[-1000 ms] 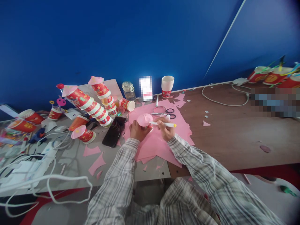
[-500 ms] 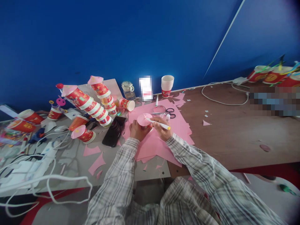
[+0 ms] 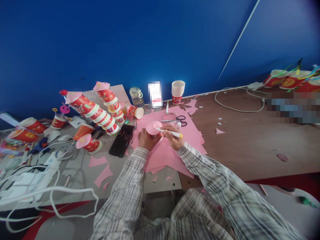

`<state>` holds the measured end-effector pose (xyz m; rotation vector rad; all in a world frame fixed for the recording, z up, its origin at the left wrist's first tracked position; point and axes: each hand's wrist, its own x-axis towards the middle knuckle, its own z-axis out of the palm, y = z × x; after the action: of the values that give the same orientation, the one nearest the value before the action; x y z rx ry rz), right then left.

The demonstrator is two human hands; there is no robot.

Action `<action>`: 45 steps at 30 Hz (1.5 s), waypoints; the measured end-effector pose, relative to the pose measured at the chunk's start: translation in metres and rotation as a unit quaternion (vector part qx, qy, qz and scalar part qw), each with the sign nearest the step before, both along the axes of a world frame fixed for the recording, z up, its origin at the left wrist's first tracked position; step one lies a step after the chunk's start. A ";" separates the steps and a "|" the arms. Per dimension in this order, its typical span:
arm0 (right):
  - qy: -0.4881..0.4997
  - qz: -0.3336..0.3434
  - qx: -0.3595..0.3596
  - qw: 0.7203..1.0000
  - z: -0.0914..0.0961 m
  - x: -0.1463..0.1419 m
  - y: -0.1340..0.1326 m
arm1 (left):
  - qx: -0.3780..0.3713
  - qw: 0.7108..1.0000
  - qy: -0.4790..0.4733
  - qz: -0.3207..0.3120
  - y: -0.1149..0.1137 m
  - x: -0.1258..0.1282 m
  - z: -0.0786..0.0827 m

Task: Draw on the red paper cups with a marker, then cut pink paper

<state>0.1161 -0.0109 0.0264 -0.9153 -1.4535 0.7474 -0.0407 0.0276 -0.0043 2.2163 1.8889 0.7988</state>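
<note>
Right hand is pinched shut around a white marker with a yellow back end. The pen lies almost flat and its tip touches the top of the pink-capped cup. My left hand is wrapped snug around that cup from the near side, fingers curled in, so you mostly just see the round pink paper cap and barely any of the cup under it.

From the head cam, the cup sits on a messy pile of pink paper sheets right at the seam between the grey table and the brown one. Scissors lie just behind my right hand on the same pink pile. A black phone is just left of my left hand. Further left there's a leaning stack of red cups, and a white cup stack stands back by the blue wall.
</note>
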 end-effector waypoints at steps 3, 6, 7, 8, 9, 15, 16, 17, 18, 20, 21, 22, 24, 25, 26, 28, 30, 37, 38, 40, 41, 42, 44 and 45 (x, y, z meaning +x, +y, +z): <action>0.012 0.011 -0.009 1.000 0.000 -0.001 -0.001 | 0.000 1.000 0.002 -0.004 0.000 0.000 -0.001; 0.016 0.004 -0.014 1.000 0.002 -0.001 -0.002 | -0.002 1.000 0.004 -0.001 0.000 -0.001 -0.002; 0.018 0.003 -0.016 1.000 0.003 0.000 -0.002 | -0.004 1.000 0.004 0.001 0.000 -0.001 -0.002; 0.020 0.000 -0.018 1.000 0.004 0.000 -0.002 | -0.005 1.000 0.004 0.003 0.000 -0.001 -0.002; 0.023 -0.004 -0.019 1.000 0.004 0.000 -0.002 | -0.007 1.000 0.004 0.006 0.000 -0.001 -0.002; 0.073 -0.018 -0.028 0.997 0.004 0.001 0.000 | -0.013 1.000 0.007 0.013 0.001 0.000 0.000; 0.070 -0.016 -0.026 0.997 0.003 0.001 0.001 | -0.013 1.000 0.008 0.013 0.001 0.000 0.000; 0.061 -0.011 -0.024 0.998 0.002 0.001 0.001 | -0.013 1.000 0.008 0.012 0.001 0.000 0.000; 0.051 -0.004 -0.022 0.998 0.001 0.001 0.002 | -0.014 1.000 0.009 0.012 0.001 0.000 0.000; 0.037 0.000 -0.021 0.999 -0.001 0.000 0.003 | -0.014 1.000 0.009 0.010 0.001 0.000 0.001; 0.035 -0.007 -0.021 0.999 -0.001 0.000 0.003 | -0.014 1.000 0.010 0.010 0.000 0.000 0.001; 0.033 -0.018 -0.021 0.999 -0.001 -0.001 0.003 | -0.014 1.000 0.009 0.010 0.000 0.000 0.001; 0.036 -0.038 -0.022 0.998 0.000 -0.001 0.003 | -0.013 1.000 0.009 0.011 0.000 0.000 0.001; 0.039 -0.039 -0.023 0.998 0.000 -0.001 0.003 | -0.013 1.000 0.008 0.012 0.000 0.000 0.001; 0.041 -0.035 -0.023 0.998 0.000 -0.001 0.003 | -0.013 1.000 0.008 0.013 0.000 0.000 0.001; 0.040 -0.022 -0.020 0.999 0.000 -0.001 0.002 | -0.014 1.000 0.009 0.013 0.001 0.000 0.002; 0.034 -0.024 -0.014 0.999 0.000 -0.001 0.002 | -0.014 1.000 0.010 0.014 0.001 0.000 0.002; 0.036 -0.043 -0.020 0.998 0.003 0.000 0.001 | -0.010 1.000 0.008 0.012 0.001 0.000 -0.001; 0.033 -0.035 -0.019 0.999 0.003 0.000 -0.001 | -0.010 1.000 0.008 0.011 0.001 0.000 -0.001; 0.032 -0.023 -0.015 0.999 0.005 0.000 -0.003 | -0.011 1.000 0.009 0.011 0.001 0.000 -0.001; 0.036 -0.021 -0.013 0.999 0.005 0.000 -0.003 | -0.011 1.000 0.009 0.012 0.001 0.000 -0.001; 0.044 -0.023 -0.012 0.999 0.006 0.000 -0.004 | -0.012 1.000 0.009 0.013 0.001 0.000 -0.001; 0.065 -0.031 -0.018 0.997 0.007 0.000 -0.004 | -0.014 1.000 0.010 0.012 0.001 0.000 0.000; 0.076 -0.034 -0.023 0.996 0.008 0.000 -0.003 | -0.014 1.000 0.010 0.011 0.002 -0.001 0.000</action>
<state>0.1163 -0.0143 0.0341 -0.9174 -1.2703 0.7850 -0.0412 0.0292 -0.0047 2.1985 1.9245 0.7511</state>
